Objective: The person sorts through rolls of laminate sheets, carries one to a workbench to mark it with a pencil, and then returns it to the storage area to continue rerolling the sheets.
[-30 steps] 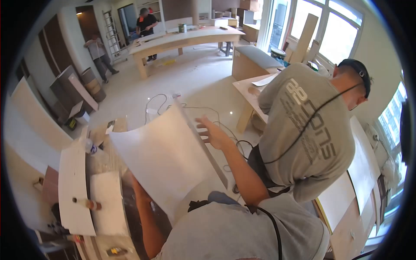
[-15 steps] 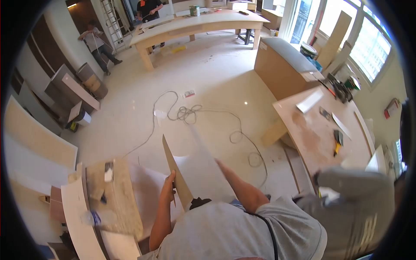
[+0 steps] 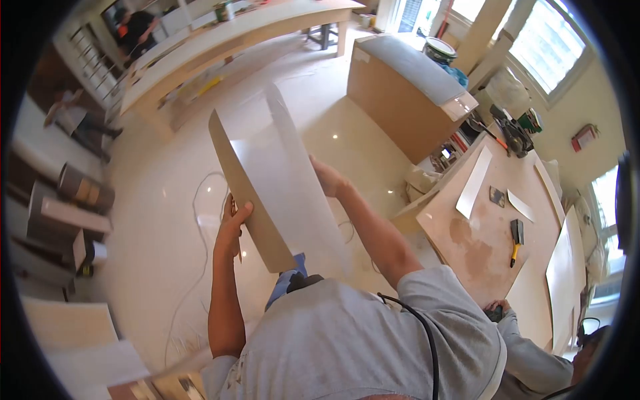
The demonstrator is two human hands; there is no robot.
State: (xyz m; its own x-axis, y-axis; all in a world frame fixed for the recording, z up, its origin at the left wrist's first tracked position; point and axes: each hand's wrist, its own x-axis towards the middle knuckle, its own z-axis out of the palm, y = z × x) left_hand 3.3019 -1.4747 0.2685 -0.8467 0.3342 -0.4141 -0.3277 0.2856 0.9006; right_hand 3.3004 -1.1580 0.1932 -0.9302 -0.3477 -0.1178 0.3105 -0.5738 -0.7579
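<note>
A thin, curved laminate sheet, tan on its left face and glossy white inside, stands in front of my body, bent like a trough. My left hand grips its left edge, thumb on the tan face. Something slim and brownish also shows by those fingers, too small to name. On the opposite side, my right hand holds the sheet's white right edge, its fingertips partly hidden behind it.
To the right, a worktable carries a black-and-yellow brush, white strips and a power tool. A co-worker's hand rests at its near edge. Cable lies on the floor. A long table stands behind.
My view has swung right, and the sheet has risen in both hands. The co-worker on the right has moved lower, with a hand now at the worktable's edge.
</note>
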